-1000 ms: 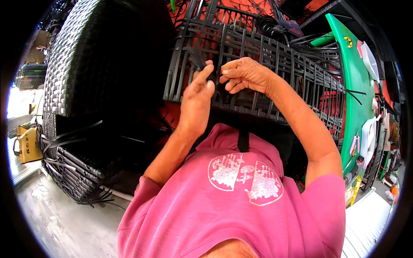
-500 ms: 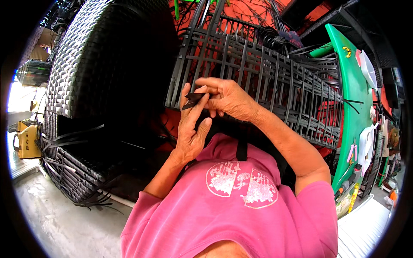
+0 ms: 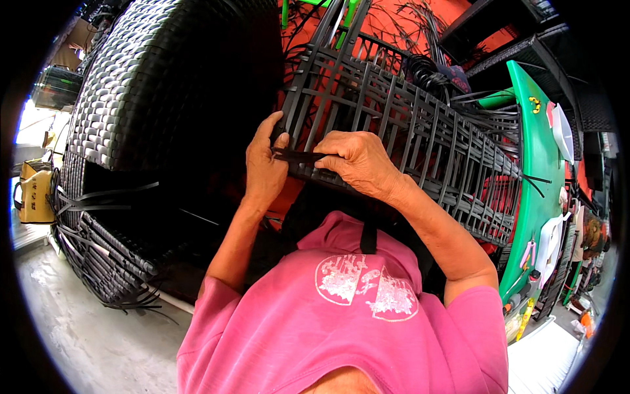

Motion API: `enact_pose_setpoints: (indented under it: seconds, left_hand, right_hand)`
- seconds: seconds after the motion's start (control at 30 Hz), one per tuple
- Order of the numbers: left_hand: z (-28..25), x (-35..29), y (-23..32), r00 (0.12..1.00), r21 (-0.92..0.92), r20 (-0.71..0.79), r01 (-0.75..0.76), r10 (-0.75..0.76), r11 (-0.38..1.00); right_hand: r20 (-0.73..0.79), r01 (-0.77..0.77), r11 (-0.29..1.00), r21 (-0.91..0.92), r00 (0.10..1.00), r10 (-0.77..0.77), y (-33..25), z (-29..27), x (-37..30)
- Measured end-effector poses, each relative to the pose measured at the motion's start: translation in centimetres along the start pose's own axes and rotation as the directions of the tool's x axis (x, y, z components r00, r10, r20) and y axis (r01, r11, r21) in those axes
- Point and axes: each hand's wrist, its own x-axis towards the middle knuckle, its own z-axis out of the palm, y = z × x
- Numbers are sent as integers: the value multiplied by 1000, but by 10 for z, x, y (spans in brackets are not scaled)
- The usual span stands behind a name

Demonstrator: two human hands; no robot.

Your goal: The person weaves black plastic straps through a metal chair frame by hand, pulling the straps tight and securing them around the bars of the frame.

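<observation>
A short dark flat weaving strip (image 3: 300, 156) stretches between my two hands. My right hand (image 3: 366, 161) pinches its right end between thumb and curled fingers. At the other end, my left hand (image 3: 264, 164) holds the strip near the thumb, with the forefinger pointing up beside the frame's left edge. Just beyond both hands lies a partly woven black frame (image 3: 397, 121), with flat strips crossing in an open lattice. Part of the left hand's grip is hidden.
A large black woven wicker piece (image 3: 125, 85) stands on the left, with loose strip ends (image 3: 108, 200) sticking out. On the right is a green table (image 3: 541, 171) bearing pink-handled scissors (image 3: 529, 253) and a white dish (image 3: 562, 131). A yellow bag (image 3: 36, 196) sits far left.
My hands have moved apart, drawing the strip out between them; it was bent around my left fingers before. The right hand has closed into a pinch. The view has shifted slightly.
</observation>
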Motion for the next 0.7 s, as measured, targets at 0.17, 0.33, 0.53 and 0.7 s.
enact_pose_setpoints:
  seconds: [0.17, 0.33, 0.53, 0.7]
  left_hand:
    - [12, -6, 10, 997, 59, -70, -8, 12, 998]
    - [15, -2, -7, 958, 111, -132, -240, 254, 964]
    - [0, 18, 18, 993, 355, 47, -117, 107, 928]
    - [-1, 26, 6, 936, 502, 1, -304, 351, 809]
  right_hand:
    - [37, -42, 981, -190, 998, 50, -2, 5, -1]
    - [-42, 176, 980, -93, 983, -180, -24, 26, 7]
    - [-65, 67, 992, -105, 995, -74, -25, 18, 10]
    - [-116, 165, 946, -279, 972, -204, -30, 18, 10]
